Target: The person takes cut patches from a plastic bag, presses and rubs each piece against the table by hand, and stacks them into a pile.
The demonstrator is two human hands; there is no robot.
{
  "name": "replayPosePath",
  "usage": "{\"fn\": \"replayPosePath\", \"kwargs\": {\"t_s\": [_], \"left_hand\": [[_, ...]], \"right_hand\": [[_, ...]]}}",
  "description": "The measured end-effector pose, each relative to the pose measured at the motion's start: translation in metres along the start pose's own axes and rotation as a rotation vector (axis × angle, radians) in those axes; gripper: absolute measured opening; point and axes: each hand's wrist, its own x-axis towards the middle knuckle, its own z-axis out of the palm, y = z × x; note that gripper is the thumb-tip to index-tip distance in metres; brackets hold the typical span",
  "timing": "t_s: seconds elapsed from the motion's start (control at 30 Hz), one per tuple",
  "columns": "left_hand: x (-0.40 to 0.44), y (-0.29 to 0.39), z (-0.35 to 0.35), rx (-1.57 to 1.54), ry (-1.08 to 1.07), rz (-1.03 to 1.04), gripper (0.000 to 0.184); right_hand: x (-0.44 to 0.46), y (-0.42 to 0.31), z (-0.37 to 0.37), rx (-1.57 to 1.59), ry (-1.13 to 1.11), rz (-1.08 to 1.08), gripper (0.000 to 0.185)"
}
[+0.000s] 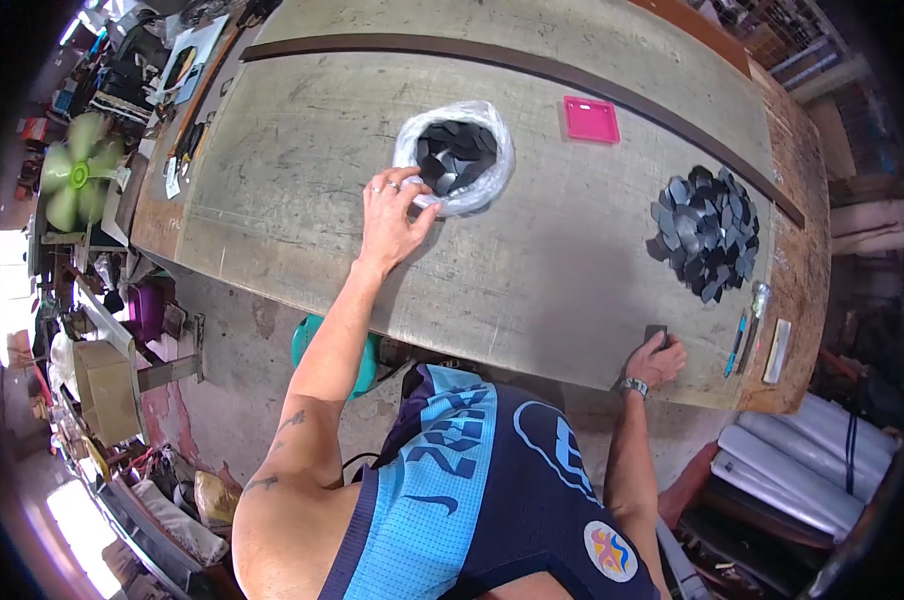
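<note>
A clear plastic bag (505, 165) with a rolled-down rim stands on the worktable, with dark flat pieces (457, 150) inside. My left hand (392, 212) is at its near left rim, fingers curled over the edge and thumb on the outside. Close to the table's front edge, my right hand (658, 362) has its fingers closed around a small dark flat piece (655, 333), which sticks out past the fingertips. A loose heap of similar dark pieces (707, 232) lies on the right of the table, beyond my right hand.
A pink tray (592, 120) sits behind the bag. A long dark bar (532, 62) crosses the worktable (302, 170). A blue pen (735, 345) and other slim tools lie at the right edge. A green fan (79, 175) stands left; silvery rolls (792, 465) lie lower right.
</note>
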Motion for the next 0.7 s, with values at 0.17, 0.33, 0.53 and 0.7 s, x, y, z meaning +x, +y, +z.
{"fn": "replayPosePath", "kwargs": {"t_s": [0.17, 0.33, 0.53, 0.7], "left_hand": [[-0.018, 0.056, 0.021, -0.09, 0.046, 0.077, 0.023], [-0.065, 0.147, 0.094, -0.364, -0.263, 0.195, 0.021], [-0.024, 0.25, 0.194, -0.347, -0.359, 0.209, 0.033], [0.033, 0.3, 0.253, -0.122, -0.221, 0.109, 0.045]], "right_hand": [[0.003, -0.019, -0.026, 0.261, -0.051, -0.208, 0.036], [-0.001, 0.0, -0.017, 0.178, -0.043, -0.299, 0.03], [0.032, 0.043, -0.011, 0.34, -0.13, -0.274, 0.033], [0.045, 0.062, -0.015, 0.297, -0.108, -0.27, 0.033]]}}
